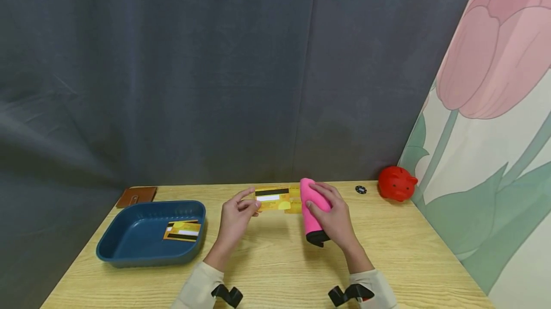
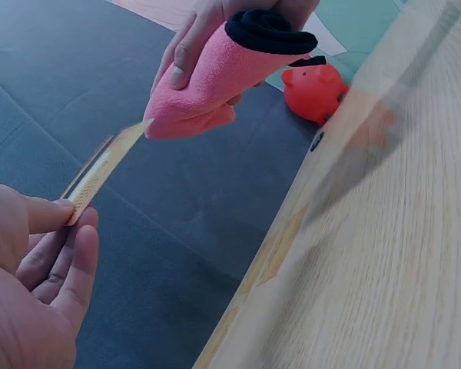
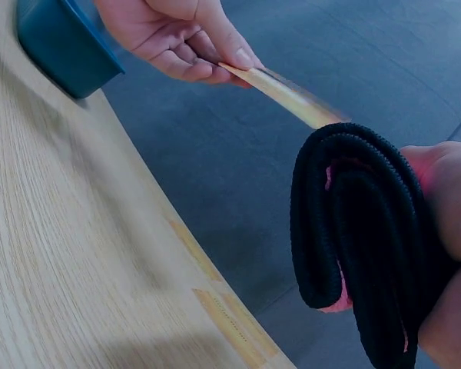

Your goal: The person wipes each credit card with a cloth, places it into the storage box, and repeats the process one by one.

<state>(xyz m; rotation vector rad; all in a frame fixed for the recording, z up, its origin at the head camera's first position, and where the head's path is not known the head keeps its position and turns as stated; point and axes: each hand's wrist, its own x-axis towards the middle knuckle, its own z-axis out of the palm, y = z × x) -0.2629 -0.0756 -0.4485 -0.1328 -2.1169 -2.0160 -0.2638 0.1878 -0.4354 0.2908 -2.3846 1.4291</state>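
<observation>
Grey curtain [image 1: 215,70] fills the top of the head view, above a wooden table [image 1: 267,270]. At lower centre, the left hand [image 1: 236,218] pinches a yellow card [image 1: 273,199]; to its right, the right hand [image 1: 336,214] grips a folded pink cloth [image 1: 313,204]. At lower left, a blue tray [image 1: 133,237] holds other cards [image 1: 182,231], with a wallet [image 1: 137,196] behind it. Right of centre sit a black chip [image 1: 360,189] and a red piggy bank [image 1: 395,184].

Left wrist view: thumb and fingers hold the card at left, its tip by the cloth; contact is unclear.

Right wrist view: the cloth's black end fills the lower right, the right fingers mostly hidden; the card slants at upper centre.
</observation>
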